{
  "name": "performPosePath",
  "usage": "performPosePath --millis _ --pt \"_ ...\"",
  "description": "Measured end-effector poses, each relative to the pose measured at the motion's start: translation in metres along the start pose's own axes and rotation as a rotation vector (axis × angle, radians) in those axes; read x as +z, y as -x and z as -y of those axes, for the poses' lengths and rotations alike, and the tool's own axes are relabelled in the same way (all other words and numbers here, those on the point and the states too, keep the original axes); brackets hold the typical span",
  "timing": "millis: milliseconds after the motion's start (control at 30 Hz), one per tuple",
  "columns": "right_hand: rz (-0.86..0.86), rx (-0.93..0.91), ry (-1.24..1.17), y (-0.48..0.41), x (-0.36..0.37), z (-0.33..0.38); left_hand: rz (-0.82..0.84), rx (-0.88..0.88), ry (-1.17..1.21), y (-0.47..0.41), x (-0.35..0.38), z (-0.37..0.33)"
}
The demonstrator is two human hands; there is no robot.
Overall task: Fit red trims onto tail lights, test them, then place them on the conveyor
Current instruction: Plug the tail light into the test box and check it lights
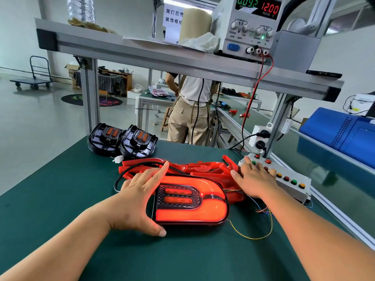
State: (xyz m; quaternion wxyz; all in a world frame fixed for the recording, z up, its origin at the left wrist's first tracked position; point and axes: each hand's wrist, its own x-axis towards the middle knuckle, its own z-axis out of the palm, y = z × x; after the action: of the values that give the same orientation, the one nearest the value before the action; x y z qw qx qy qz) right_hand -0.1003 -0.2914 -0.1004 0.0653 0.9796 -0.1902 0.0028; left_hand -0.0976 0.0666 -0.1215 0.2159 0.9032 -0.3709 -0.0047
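The glowing tail light (190, 201) lies flat on the green bench mat (60, 199). The left hand (138, 197) clasps its left end, thumb at the near edge and fingers spread over the far edge. The right hand (253, 179) reaches forward palm down, fingers splayed straight on the button box (292, 185), beside the red trims (203, 167).

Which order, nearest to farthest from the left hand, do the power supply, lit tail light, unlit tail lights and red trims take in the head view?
1. Lit tail light: the left hand holds its left end.
2. Red trims: piled just behind it.
3. Unlit tail lights: table's back left.
4. Power supply: on the shelf above, right.
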Motion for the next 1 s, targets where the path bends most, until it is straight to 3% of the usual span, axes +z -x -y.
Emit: performPosePath --millis 300,400,500,600,833,900,1000 --pt "0.022 -0.009 -0.067 0.007 -0.006 0.003 0.021 -0.007 -0.014 0.001 -0.002 -0.002" --pt "-0.119 -0.082 -0.097 0.010 -0.012 0.005 0.028 -0.014 -0.015 0.002 -0.003 -0.004" --pt "-0.243 -0.294 -0.179 0.022 -0.015 0.014 0.027 -0.013 -0.030 0.002 -0.004 -0.005" --pt "-0.137 -0.431 -0.198 0.030 -0.010 0.021 0.036 -0.010 -0.042 0.003 -0.005 -0.005" --pt "0.066 -0.382 -0.217 0.035 -0.005 0.033 0.089 -0.011 -0.070 0.008 -0.014 -0.013" --pt "-0.002 -0.362 -0.256 0.036 -0.003 0.033 0.054 -0.033 -0.090 0.006 -0.016 -0.021" --pt "-0.254 -0.337 -0.419 0.041 0.003 0.028 -0.073 -0.082 -0.107 -0.010 -0.024 -0.035"
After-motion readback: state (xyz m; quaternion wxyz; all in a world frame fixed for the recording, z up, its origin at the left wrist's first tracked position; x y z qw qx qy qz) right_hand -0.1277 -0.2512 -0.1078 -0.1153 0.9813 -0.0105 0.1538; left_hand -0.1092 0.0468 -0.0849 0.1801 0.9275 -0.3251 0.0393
